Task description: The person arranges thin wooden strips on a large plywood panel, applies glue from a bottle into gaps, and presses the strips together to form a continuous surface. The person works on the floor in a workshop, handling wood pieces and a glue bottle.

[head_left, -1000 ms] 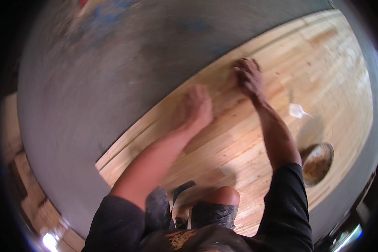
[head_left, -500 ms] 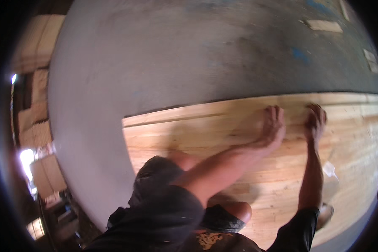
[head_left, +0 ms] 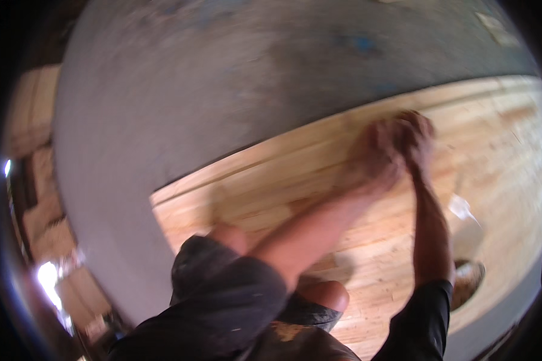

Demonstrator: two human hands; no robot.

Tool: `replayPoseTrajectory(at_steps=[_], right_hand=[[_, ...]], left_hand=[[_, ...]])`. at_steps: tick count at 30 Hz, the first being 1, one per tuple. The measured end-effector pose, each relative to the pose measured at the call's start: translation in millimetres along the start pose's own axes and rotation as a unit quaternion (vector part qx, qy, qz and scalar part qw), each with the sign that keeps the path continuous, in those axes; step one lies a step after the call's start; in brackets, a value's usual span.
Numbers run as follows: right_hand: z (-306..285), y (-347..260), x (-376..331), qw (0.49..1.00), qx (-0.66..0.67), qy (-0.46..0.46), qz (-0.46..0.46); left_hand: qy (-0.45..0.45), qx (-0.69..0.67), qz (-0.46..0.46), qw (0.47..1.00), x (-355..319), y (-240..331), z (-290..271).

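A wide pale wooden panel [head_left: 265,186] made of joined strips lies on the grey floor beneath me, with a narrow strip line along its far edge. Above its far part my left hand [head_left: 382,147] and my right hand [head_left: 414,135] have come together, touching or overlapping. The fingers of both are curled in and blurred by motion. Whatever they hold, if anything, is hidden. A small white scrap [head_left: 461,207] with a thin tail rests on the panel to the right of my right forearm.
Grey concrete floor [head_left: 180,102] spreads beyond the panel and to its left. Stacked brown boards or boxes [head_left: 51,231] line the left side. A light flat piece [head_left: 497,29] lies at the far right. My knees and a shoe [head_left: 467,284] are over the panel.
My hands were apart, the right one farther right; now they meet over the panel. The view has shifted, so the panel sits more tilted and its right part higher in the picture.
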State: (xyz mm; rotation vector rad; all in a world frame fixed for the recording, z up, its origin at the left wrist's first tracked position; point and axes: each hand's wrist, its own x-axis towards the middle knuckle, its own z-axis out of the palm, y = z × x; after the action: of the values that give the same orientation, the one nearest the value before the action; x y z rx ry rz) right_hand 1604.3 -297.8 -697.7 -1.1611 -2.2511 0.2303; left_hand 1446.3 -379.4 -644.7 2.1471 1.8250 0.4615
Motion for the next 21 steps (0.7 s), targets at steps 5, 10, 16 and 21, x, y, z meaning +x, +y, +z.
replayPoseTrajectory(at_steps=[5,10,16,21], right_hand=[[3.4,10.5,0.9,0.997,-0.033,-0.021,-0.060],[4.8,1.2,4.8,0.991,-0.117,-0.017,-0.062],[-6.1,-6.7,10.1,0.994,-0.073,-0.062,-0.051],[-4.3,-5.8,8.1,0.994,-0.088,-0.051,-0.039]], left_hand=[[-0.103,0.150,0.069,0.981,-7.8,2.6,-24.2],[-0.015,0.202,0.097,0.975,-15.1,1.7,-19.9],[-0.079,0.182,0.080,0.977,-8.0,-2.5,-40.4],[-0.040,0.217,0.083,0.972,-8.6,-3.5,-44.8]])
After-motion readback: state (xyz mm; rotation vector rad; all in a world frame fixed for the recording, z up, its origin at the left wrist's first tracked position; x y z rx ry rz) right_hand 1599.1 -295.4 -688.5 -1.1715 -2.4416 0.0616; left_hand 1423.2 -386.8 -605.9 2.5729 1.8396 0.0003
